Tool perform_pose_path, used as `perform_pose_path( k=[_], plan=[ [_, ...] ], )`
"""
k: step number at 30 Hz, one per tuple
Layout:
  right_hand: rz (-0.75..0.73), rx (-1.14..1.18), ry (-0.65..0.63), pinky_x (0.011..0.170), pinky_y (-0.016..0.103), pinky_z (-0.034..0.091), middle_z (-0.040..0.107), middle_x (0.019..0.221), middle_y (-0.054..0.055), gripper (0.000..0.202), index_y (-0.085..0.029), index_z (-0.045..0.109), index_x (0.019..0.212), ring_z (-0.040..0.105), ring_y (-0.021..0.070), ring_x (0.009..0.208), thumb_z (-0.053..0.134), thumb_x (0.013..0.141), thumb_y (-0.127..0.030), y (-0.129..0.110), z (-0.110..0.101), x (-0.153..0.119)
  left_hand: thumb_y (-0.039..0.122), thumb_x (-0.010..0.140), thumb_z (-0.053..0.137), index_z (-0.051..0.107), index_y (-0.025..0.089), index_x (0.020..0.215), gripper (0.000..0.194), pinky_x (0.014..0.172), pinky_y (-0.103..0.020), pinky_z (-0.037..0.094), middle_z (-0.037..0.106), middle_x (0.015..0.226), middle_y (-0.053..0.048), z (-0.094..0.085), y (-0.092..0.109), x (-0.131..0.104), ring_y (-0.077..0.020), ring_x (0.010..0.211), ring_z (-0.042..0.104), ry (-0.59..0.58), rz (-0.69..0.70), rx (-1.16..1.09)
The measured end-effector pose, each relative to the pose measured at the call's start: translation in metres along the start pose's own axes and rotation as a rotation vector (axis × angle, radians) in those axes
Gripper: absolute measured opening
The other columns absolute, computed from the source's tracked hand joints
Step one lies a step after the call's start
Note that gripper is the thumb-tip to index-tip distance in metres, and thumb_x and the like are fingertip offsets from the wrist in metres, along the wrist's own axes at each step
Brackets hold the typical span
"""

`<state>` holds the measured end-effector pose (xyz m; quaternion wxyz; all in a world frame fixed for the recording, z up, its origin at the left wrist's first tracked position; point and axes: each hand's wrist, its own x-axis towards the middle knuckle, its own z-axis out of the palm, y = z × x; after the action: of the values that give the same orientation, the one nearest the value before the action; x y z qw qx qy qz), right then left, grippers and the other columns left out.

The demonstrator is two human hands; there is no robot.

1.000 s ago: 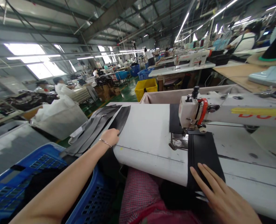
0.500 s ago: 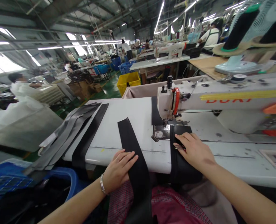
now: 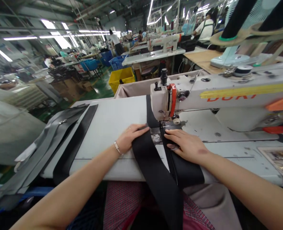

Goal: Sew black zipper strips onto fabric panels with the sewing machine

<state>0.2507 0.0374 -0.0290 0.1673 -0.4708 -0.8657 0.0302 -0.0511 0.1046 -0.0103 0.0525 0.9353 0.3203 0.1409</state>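
Observation:
My left hand [image 3: 133, 137], with a bracelet at its wrist, grips the upper end of a long black strip [image 3: 153, 166] beside the metal plate [image 3: 157, 138] of a sewing machine. The strip runs down over the table edge onto my lap. My right hand [image 3: 186, 145] holds a wider folded black piece [image 3: 188, 172] against the table, fingers pressed on it just before the presser foot [image 3: 162, 124]. A narrow ridge or seam runs along that piece's left side. Something small and shiny shows by the right thumb; I cannot make out what it is.
The machine head [image 3: 161, 102] stands over the white table [image 3: 117, 111]. Another black strip [image 3: 79, 140] and several grey strips [image 3: 52, 143] lie at the left. Behind are a yellow bin [image 3: 122, 78] and thread cones [image 3: 237, 19]. Other people sit or stand farther off.
My left hand has moved up and right, bringing the black strip's end to the machine's plate. My right hand stays on the folded piece, now closer under the presser foot. The view has shifted right.

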Motion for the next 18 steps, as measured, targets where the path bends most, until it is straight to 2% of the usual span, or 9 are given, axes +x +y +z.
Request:
perform_pose_path(
  k=[2,4,7,13,18],
  plan=[
    [0.0,0.014,0.008,0.102,0.041,0.042,0.049,0.139,0.003,0.041,-0.025,0.053,0.13,0.043,0.0215,0.128,0.049,0.09,-0.031,0.001,-0.002,0.0,0.02,0.09,0.048,0.039,0.025,0.141,0.052,0.113,-0.038,0.029,0.037,0.146,-0.007,0.009,0.026,0.016,-0.0209,0.135,0.032,-0.082,0.203,-0.05],
    [0.0,0.03,0.017,0.104,0.04,0.04,0.05,0.139,0.003,0.04,-0.024,0.054,0.129,0.043,0.0207,0.128,0.05,0.09,-0.03,0.001,-0.002,-0.002,0.023,0.085,0.056,0.04,0.02,0.141,0.058,0.115,-0.042,0.025,0.033,0.148,-0.011,0.017,0.043,0.026,-0.0251,0.139,0.027,-0.165,0.316,-0.054],
    [0.005,0.062,0.035,0.104,0.04,0.041,0.053,0.136,0.003,0.036,-0.025,0.057,0.124,0.046,0.0203,0.126,0.051,0.089,-0.029,0.002,-0.001,-0.006,0.028,0.078,0.063,0.035,0.019,0.143,0.071,0.116,-0.045,0.023,0.03,0.149,-0.012,0.025,0.051,0.031,-0.0282,0.138,0.026,-0.214,0.293,-0.027],
    [0.025,0.072,0.031,0.102,0.04,0.044,0.055,0.134,0.001,0.035,-0.025,0.056,0.124,0.047,0.0199,0.125,0.051,0.089,-0.029,0.003,-0.002,-0.005,0.017,0.09,0.042,0.032,0.023,0.144,0.054,0.114,-0.042,0.024,0.032,0.149,-0.006,0.03,0.052,0.029,-0.0234,0.137,0.027,-0.209,0.201,0.041],
    [0.05,0.059,-0.01,0.101,0.04,0.045,0.052,0.137,-0.002,0.033,-0.027,0.057,0.122,0.044,0.0194,0.127,0.049,0.09,-0.029,0.002,-0.003,-0.004,0.022,0.081,0.052,0.029,0.026,0.145,0.068,0.11,-0.049,0.025,0.028,0.152,-0.003,0.023,0.057,0.032,-0.0288,0.135,0.027,-0.266,0.157,0.041]
  ],
)
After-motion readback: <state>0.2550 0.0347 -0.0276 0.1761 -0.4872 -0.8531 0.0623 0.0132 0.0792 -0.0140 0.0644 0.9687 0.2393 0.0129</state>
